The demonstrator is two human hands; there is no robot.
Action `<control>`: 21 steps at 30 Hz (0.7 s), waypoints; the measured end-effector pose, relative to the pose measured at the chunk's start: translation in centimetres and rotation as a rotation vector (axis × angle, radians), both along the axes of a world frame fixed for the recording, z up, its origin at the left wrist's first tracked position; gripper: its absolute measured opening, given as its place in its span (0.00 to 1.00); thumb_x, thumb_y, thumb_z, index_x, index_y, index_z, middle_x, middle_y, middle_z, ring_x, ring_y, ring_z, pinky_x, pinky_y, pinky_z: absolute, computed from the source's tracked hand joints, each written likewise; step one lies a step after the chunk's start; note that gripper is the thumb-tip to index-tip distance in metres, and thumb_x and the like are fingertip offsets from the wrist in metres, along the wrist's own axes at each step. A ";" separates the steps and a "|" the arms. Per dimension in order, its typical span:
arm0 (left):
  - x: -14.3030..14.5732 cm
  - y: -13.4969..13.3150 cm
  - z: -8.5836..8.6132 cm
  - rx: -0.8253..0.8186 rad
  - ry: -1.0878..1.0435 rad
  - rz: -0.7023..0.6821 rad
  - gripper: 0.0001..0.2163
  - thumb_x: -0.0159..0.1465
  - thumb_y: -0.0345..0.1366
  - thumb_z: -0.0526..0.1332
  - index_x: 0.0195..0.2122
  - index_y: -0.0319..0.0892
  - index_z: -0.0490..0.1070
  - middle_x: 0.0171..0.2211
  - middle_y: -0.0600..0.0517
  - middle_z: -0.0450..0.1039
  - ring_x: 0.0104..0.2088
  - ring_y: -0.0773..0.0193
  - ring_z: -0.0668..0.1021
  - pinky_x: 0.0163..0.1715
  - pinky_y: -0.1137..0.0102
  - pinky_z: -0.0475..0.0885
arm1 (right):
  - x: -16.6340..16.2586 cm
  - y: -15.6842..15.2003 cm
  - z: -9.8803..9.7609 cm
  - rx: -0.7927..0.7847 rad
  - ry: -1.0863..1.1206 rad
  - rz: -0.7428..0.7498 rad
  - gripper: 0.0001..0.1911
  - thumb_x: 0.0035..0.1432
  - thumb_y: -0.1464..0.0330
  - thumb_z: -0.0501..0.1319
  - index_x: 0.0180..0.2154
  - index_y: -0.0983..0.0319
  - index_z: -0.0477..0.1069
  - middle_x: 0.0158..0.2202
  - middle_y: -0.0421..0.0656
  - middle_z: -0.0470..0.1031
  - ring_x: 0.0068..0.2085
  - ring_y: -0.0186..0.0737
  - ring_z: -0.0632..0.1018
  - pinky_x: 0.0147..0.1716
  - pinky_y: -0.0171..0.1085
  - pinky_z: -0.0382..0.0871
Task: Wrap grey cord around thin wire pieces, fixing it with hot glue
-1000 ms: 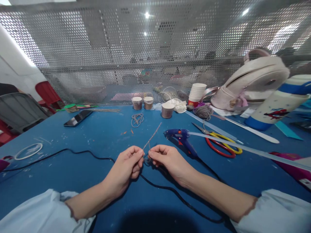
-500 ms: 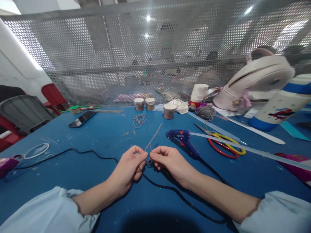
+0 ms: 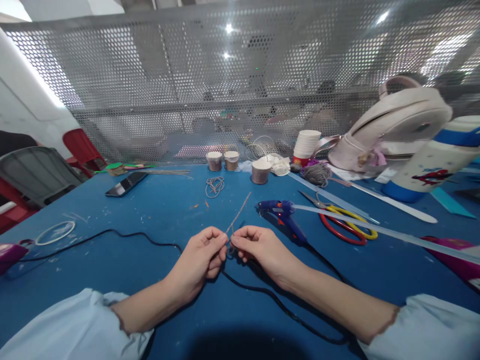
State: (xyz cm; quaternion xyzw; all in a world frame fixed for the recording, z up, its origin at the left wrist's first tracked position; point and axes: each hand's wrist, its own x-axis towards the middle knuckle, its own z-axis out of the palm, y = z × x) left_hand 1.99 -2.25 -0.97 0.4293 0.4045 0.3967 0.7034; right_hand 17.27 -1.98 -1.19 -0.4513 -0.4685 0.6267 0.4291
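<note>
My left hand (image 3: 202, 257) is closed in a pinch on the lower end of a thin stick (image 3: 240, 210) that looks wrapped in grey-brown yarn and slants up to the right. Close beside it, thumb and finger of my right hand (image 3: 262, 251) pinch a strand of grey yarn (image 3: 232, 228) near the stick's lower end. A small loop of yarn hangs below the fingertips, partly hidden. Beyond my right hand lies a blue glue gun (image 3: 284, 214) with a long clear glue stick in its back. Scissors (image 3: 347, 222) with red and yellow handles rest to its right.
Ahead are a loose bundle of yarn (image 3: 215, 187), yarn-wrapped cups (image 3: 260, 172), stacked paper cups (image 3: 307, 145) and a grey yarn ball (image 3: 317, 174). A black cord (image 3: 270, 294) runs under my hands. A phone (image 3: 126, 184) lies left; a bottle (image 3: 431, 167) and bag (image 3: 397, 120) stand right.
The stick and my left hand have shifted very slightly to the right. My right hand keeps its pinch in almost the same place.
</note>
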 end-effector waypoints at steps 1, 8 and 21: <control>0.0 0.0 0.0 -0.001 0.000 0.008 0.12 0.59 0.41 0.60 0.26 0.41 0.61 0.18 0.61 0.59 0.13 0.79 0.52 0.12 0.79 0.43 | 0.0 0.0 0.0 0.002 -0.002 0.000 0.09 0.46 0.65 0.65 0.26 0.64 0.70 0.20 0.36 0.68 0.22 0.29 0.66 0.24 0.33 0.60; 0.1 -0.1 -0.1 -0.015 -0.002 0.064 0.11 0.58 0.41 0.61 0.28 0.41 0.61 0.17 0.62 0.52 0.14 0.78 0.51 0.12 0.79 0.44 | 0.0 0.0 0.0 -0.002 -0.008 -0.002 0.09 0.46 0.65 0.65 0.25 0.65 0.70 0.20 0.36 0.68 0.21 0.29 0.67 0.24 0.33 0.60; 0.1 0.0 -0.1 -0.016 0.007 0.066 0.13 0.58 0.41 0.62 0.26 0.43 0.57 0.13 0.64 0.51 0.13 0.78 0.49 0.12 0.78 0.43 | 0.0 0.0 0.0 0.008 -0.030 0.006 0.08 0.46 0.67 0.64 0.25 0.65 0.69 0.20 0.36 0.68 0.21 0.28 0.67 0.23 0.32 0.60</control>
